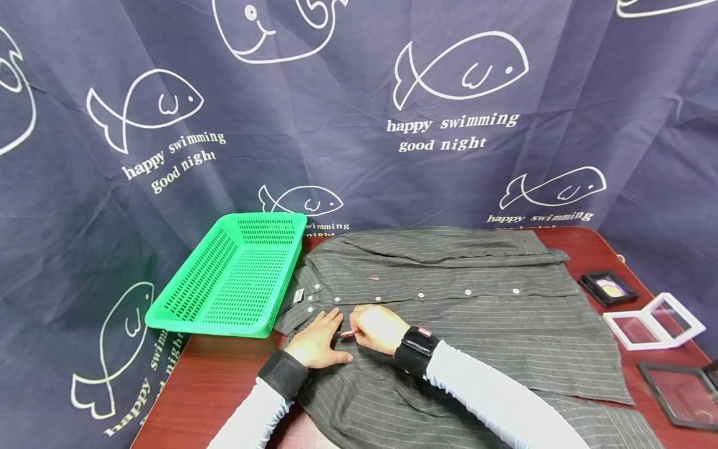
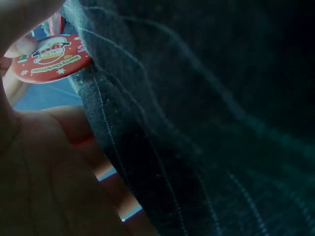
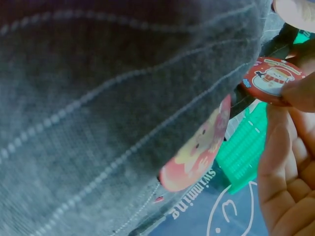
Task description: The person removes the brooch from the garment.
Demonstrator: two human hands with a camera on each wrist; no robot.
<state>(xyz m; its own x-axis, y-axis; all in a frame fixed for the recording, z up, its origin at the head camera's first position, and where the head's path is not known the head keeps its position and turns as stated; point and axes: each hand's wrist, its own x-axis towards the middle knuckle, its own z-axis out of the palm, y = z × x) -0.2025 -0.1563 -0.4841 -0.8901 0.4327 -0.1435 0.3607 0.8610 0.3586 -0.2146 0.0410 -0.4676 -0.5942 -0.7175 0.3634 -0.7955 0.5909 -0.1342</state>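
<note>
Red snowman badge pinched in right hand, near collar of grey pinstriped shirt on bench; left hand spread, relaxed, on cloth. Keep fabric smooth, badge held by rim.

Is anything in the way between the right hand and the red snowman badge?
Nothing visible: the right hand pinches the red snowman badge directly, over the striped shirt.

A green basket stands left, a white frame and black frames right, a fish-print curtain behind.
</note>
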